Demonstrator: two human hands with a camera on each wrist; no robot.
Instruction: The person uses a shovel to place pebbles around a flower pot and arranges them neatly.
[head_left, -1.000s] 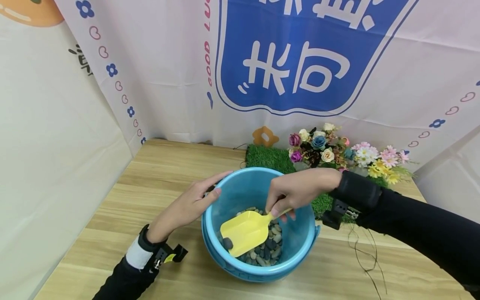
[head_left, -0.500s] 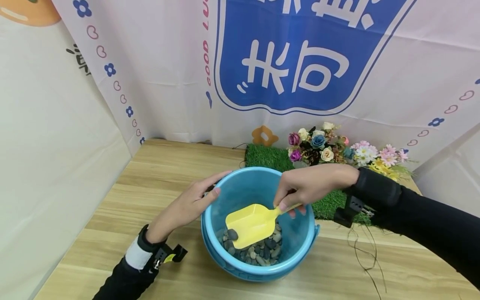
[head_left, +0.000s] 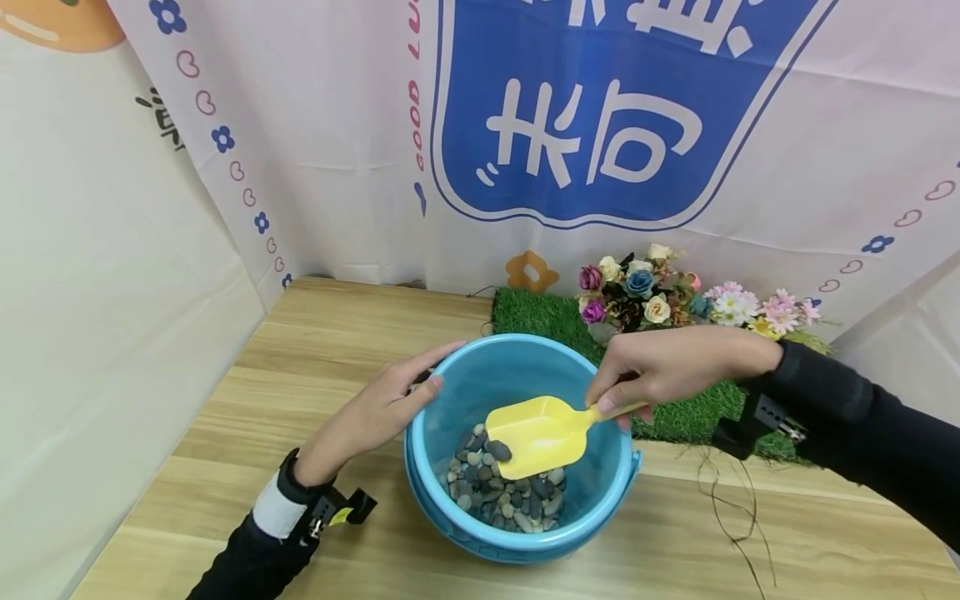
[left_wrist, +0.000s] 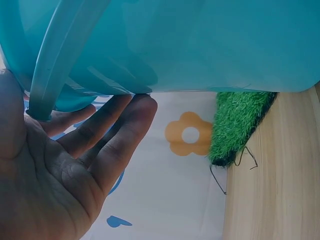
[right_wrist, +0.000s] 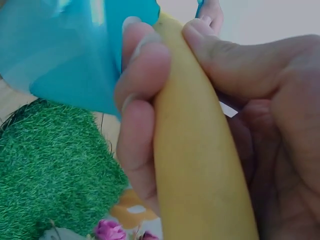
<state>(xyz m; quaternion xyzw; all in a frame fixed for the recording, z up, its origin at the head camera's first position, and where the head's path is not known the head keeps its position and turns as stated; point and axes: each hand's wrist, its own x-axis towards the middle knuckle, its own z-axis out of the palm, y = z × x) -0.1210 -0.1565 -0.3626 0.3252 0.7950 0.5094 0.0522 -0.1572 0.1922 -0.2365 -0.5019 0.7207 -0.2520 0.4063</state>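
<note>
A blue bucket (head_left: 517,546) stands on the table with pebbles (head_left: 495,500) lying in its bottom. My right hand (head_left: 652,375) grips the handle of a yellow toy shovel (head_left: 536,437), whose blade is held inside the bucket above the pebbles. One dark stone (head_left: 498,451) shows at the blade's left edge. In the right wrist view, fingers and thumb wrap the thick yellow handle (right_wrist: 195,150). My left hand (head_left: 386,400) rests against the bucket's left rim. The left wrist view shows its fairly straight fingers (left_wrist: 125,142) touching the outer wall, near the bucket's hanging handle (left_wrist: 62,55).
Behind the bucket lies a green turf mat (head_left: 540,312) bearing artificial flowers (head_left: 645,292). Thin dark strands (head_left: 731,508) lie on the wooden table (head_left: 315,333) to the right. A printed cloth (head_left: 337,167) hangs along the back.
My right hand has drawn the shovel up and to the right inside the bucket, uncovering more pebbles on the left. The dark stone moved along with the blade. My left hand stayed put.
</note>
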